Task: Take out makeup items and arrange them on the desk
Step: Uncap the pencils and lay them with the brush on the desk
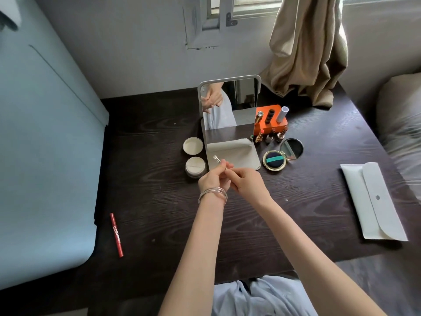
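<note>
While both hands met over the desk [159, 179], they held one thin silver stick [217, 160] between them. The left hand [213, 179] had its fingers curled round the far part of the stick. The right hand [247, 182] pinched the near end with its fingertips. The stick was long and thin. It pointed away from the right hand, up and to the left, past the left hand's fingers, with its clear tip poking out toward the standing mirror [229, 110]. I could not tell what kind of makeup it was. It looked like the hands were about to pull it open or put it down. Just past the left hand sat two round powder pots [193, 156]. A little way past the right hand lay the open gold compact [274, 160].
</note>
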A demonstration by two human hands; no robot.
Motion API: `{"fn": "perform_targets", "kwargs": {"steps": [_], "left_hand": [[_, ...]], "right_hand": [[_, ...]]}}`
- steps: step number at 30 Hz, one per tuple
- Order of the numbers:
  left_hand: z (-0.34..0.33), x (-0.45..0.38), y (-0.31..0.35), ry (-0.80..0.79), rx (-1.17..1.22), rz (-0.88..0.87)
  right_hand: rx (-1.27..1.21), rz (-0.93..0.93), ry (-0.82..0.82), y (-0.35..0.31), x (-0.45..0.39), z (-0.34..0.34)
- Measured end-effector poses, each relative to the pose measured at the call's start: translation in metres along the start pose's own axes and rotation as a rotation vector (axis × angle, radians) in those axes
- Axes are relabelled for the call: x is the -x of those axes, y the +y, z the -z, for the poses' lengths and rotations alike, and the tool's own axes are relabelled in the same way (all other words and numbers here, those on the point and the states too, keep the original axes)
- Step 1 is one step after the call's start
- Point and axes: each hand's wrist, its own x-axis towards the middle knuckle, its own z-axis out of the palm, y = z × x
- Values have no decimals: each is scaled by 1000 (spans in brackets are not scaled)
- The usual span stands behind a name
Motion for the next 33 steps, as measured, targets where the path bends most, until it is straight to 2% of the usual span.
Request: {"fn": "perform_targets", "kwargs": {"steps": [8,13,15,17,20,23,25,28,33], "left_hand": [[1,-6,-11,28,10,56],[4,-7,-18,40,-11,55],[9,-11,-14,39,49,25],[25,-28,4,101,95,10],[57,-41,40,87,-75,32],[58,-26,45,-40,-283,64],[48,-17,29,-105,-323,80],[35,-12,6,-134,-378,4],[27,-10,-1,-194,-648,-73]], "right_hand": [[532,27,143,-7,13,-2],[537,7,83,0,12,-3],[457,-25,17,2,15,-1],[234,-56,-49,11,24,1],[-55,-134,13,33,34,11],[-230,-209,70,41,28,13],[-284,-188,36,35,23,8],[-309,-135,17,28,17,2],[-346,-125,19,29,6,-2]]}}
